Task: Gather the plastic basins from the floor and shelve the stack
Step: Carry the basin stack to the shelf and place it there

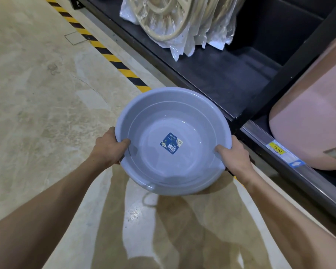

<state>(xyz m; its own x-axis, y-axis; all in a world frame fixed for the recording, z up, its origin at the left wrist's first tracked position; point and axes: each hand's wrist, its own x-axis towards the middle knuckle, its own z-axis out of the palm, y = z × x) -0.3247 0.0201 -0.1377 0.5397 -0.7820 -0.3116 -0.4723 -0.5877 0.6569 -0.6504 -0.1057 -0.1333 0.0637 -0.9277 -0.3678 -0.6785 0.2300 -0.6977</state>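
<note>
A round grey-blue plastic basin (190, 113), seemingly a nested stack, is held above the floor in the middle of the head view, mouth up, with a blue label (171, 143) stuck inside its bottom. My left hand (108, 147) grips its left rim, thumb inside. On the right rim my right hand (233, 157) does the same. The basin's far edge hangs beside the front lip of the low black shelf (221, 82).
Cream round items in clear plastic bags (175, 22) stand on the black shelf at the back. A pink tub (314, 117) fills the shelf bay on the right, above a yellow price tag (276, 148). Yellow-black hazard tape (97, 45) runs along the shelf base on the glossy floor.
</note>
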